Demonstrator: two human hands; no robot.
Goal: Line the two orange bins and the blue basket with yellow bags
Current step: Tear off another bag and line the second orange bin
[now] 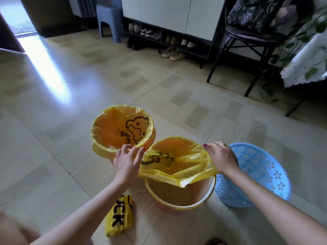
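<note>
stretching a yellow bag over the near orange bin

stretching between both hands, the yellow bag [178,167] hangs across the far half of the near orange bin [180,193]; its near edge sags loose inside the rim, leaving the near half unlined. the left hand [126,162] pinches the bag's left edge in curled fingers [136,152], and the right hand [221,158] grips the right edge, palm down, at the bin's right rim. both forearms reach in from the near side. to the far left, touching the near bin, the far orange bin [122,131] stands fully lined. the blue basket [261,175] sits unlined just right of the near bin. a folded bag pack [118,216] lies on the floor [53,121], near left.
</note>
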